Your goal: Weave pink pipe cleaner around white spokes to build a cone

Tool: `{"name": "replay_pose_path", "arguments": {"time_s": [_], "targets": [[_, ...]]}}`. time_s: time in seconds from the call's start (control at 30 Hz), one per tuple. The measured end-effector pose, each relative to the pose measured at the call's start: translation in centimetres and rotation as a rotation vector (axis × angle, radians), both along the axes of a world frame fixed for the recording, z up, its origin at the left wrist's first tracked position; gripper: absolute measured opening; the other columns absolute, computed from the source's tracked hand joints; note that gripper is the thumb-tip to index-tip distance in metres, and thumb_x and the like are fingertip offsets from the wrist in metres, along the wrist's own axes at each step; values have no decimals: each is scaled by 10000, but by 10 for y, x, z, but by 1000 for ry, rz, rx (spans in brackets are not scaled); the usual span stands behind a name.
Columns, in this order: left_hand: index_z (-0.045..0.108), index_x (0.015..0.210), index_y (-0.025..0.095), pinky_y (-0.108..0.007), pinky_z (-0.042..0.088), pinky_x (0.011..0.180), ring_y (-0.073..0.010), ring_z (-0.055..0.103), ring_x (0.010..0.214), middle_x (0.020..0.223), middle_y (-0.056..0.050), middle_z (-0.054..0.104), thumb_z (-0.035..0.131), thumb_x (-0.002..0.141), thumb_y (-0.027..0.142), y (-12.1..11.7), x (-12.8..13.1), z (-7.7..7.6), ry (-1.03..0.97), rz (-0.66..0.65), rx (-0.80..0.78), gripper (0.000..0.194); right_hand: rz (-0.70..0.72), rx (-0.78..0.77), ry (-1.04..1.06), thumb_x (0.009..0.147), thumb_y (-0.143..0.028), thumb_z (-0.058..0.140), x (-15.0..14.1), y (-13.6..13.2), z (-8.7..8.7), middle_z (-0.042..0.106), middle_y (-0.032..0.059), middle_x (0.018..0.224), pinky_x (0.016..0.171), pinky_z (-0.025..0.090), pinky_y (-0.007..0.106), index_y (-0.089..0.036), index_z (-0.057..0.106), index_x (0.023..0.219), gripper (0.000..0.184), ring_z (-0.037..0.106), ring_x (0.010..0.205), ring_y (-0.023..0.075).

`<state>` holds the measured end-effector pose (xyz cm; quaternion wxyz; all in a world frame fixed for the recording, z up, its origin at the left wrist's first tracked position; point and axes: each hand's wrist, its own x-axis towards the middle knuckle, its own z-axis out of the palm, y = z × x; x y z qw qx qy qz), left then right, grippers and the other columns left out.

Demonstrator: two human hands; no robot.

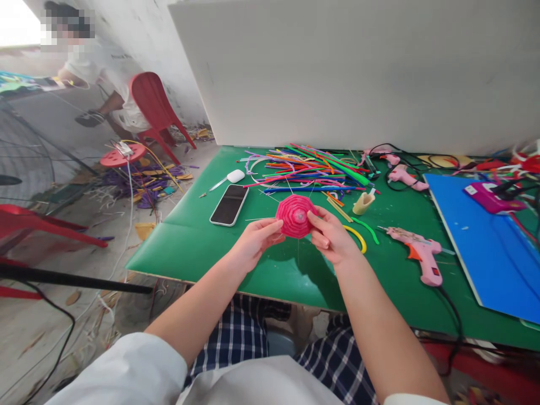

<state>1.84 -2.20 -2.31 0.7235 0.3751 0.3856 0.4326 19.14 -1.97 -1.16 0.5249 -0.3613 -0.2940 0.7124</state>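
Above the green tabletop (185, 225) I hold up a pink woven disc (293, 216), ribbed in rings around a pale centre, with thin spokes sticking out past its edge. My left hand (258, 239) pinches its left edge between thumb and fingers. On the opposite edge, my right hand (331, 233) grips it, the thumb resting on its face near the centre. Behind the disc lies a heap of coloured pipe cleaners (312, 166). A yellow curved piece (358, 239) and a green strip (366, 229) lie beside my right hand.
A phone (230, 205) and a white earphone case (235, 176) lie to the left. Rightward are a pink glue gun (417, 253), a small beige cup (363, 203) and a blue board (493, 242). Another person (109, 84) sits on a red chair (154, 101) at the far left.
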Motion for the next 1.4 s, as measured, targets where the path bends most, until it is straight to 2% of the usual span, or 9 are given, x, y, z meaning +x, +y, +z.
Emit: {"name": "replay_pose_path", "arguments": {"time_s": [0.13,0.43,0.7,0.9,1.0,1.1,1.17,1.23,1.4], "targets": [[684,907,127,-322,434,837,-195,638,876,919,-95,702,716,682,327,1,-2,3,79,-140,-6,303,19,6,-4,640,-281,750,-1,0,-2,562,-85,495,223,180,85,-184,537,818,294,294,221,-23],[686,874,142,-294,454,755,-172,637,806,860,-65,699,760,620,288,2,4,0,19,-72,-86,301,17,24,-41,655,-300,737,-6,0,-6,530,-97,470,227,173,100,-183,537,849,303,290,224,-17],[694,860,140,-279,456,733,-160,640,773,852,-78,708,745,634,341,4,-1,-4,155,-110,-19,306,21,7,-76,642,-303,743,-4,-1,-6,527,-99,472,233,171,106,-187,528,842,316,297,226,-15],[692,808,132,-308,479,706,-189,651,715,757,-84,714,656,703,435,0,-22,4,533,-64,212,322,-22,18,-86,637,-306,744,7,-1,4,583,-77,555,237,177,102,-190,525,833,316,322,232,-20],[695,768,152,-292,472,649,-190,638,693,716,-62,707,589,749,464,0,-36,24,856,102,445,331,-10,23,-87,658,-308,728,11,-2,7,609,-61,595,235,179,105,-190,535,863,305,324,232,-21],[683,892,184,-276,471,673,-186,639,772,853,-50,711,557,781,434,5,-42,51,953,219,657,301,35,47,-107,684,-315,709,11,-4,8,608,-61,587,235,169,107,-193,540,871,281,311,225,-22],[611,1097,226,-279,463,729,-195,621,904,1009,-45,685,550,799,378,11,-40,67,986,124,822,340,95,58,-129,703,-324,694,11,-6,9,585,-72,543,236,157,108,-198,542,881,266,297,219,-20],[387,1327,259,-292,456,773,-196,609,954,1030,-42,678,584,780,319,16,-33,77,971,-46,873,585,154,64,-152,714,-326,684,10,-7,10,561,-82,509,239,148,109,-198,547,899,263,288,217,-19],[89,1434,240,-267,467,676,-172,634,760,830,-37,690,612,746,236,28,-19,78,700,-394,677,864,172,75,-175,699,-312,693,11,-9,14,606,-64,638,248,139,119,-189,558,903,274,293,230,-38]]}}
